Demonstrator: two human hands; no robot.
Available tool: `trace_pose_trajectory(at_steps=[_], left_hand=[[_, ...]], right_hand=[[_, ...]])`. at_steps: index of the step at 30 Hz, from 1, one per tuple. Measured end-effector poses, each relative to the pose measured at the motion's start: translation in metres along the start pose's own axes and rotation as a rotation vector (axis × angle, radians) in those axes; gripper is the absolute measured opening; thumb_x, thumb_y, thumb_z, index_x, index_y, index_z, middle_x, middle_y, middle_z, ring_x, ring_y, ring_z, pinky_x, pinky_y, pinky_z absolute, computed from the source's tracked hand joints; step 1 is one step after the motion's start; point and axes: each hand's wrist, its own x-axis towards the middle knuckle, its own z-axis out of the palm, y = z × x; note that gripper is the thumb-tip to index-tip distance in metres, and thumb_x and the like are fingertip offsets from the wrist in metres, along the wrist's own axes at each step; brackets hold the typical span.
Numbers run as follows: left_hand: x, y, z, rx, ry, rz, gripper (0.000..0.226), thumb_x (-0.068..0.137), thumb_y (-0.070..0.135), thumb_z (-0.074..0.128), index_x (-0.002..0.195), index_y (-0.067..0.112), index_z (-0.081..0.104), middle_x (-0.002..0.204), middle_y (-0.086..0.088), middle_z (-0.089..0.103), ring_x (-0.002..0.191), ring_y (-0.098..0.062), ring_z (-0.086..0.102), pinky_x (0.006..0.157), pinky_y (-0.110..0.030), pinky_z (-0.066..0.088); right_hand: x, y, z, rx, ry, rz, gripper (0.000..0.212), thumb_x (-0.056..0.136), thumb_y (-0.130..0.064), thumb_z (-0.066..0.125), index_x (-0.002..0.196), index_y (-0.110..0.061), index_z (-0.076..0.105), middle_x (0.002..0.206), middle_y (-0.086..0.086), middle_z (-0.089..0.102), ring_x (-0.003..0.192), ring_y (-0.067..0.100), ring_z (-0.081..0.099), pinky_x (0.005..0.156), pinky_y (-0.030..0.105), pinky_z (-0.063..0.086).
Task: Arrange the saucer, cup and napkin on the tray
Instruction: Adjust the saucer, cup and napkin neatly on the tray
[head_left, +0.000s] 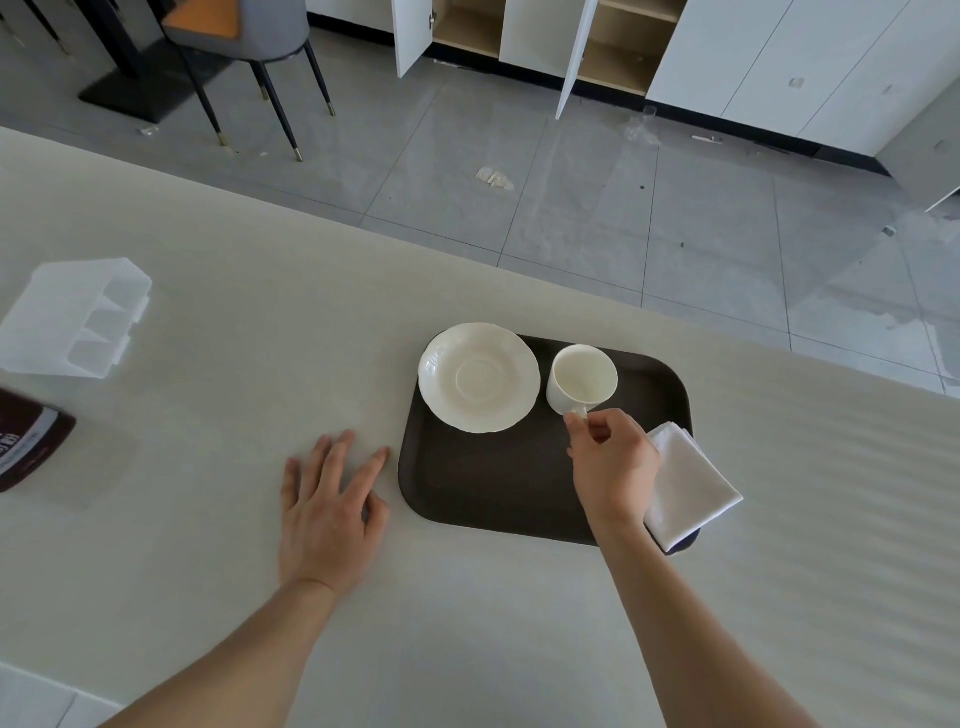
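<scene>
From the head view, the dark tray (483, 493) lies flat on the pale worktop (260, 338), close enough to the person that both arms reach it without stretching. The saucer (479, 378) sits at the tray's far left corner, its rim overhanging the tray edge a little, and its central well is bare, which suggests it is waiting for the cup. The cup (582, 381) stands upright just beside the saucer on its right, apart from it by a narrow gap, with its handle turned toward the person. That handle is pinched between the thumb and fingers of the right hand (613, 462), closed on it from the near side, a grip that leaves the bowl free and lets the cup be lifted level; whether the cup's base rests on the tray or is already just clear of it is hard to tell from this angle. The folded white napkin (691, 483) lies at the tray's right edge, partly hanging over onto the worktop and partly hidden under the right wrist, so it probably needs squaring up once the cup is settled. The left hand (327, 499) lies open and flat on the worktop just left of the tray, holding nothing, most likely as a brace.
</scene>
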Motion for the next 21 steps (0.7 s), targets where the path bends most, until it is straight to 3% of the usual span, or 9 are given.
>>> trace_pose_trajectory(at_steps=[21], left_hand=[[0.0003, -0.0021, 0.0029, -0.004, 0.010, 0.005, 0.051, 0.087, 0.029, 0.039, 0.136, 0.033, 0.055, 0.152, -0.010, 0.043, 0.145, -0.032, 0.031, 0.120, -0.057, 0.019]], right_hand=[[-0.0023, -0.0014, 0.0038, -0.009, -0.006, -0.032, 0.025, 0.088, -0.039, 0.069, 0.076, -0.017, 0.065, 0.070, -0.001, 0.068, 0.069, 0.017, 0.063, 0.063, 0.031, 0.052]])
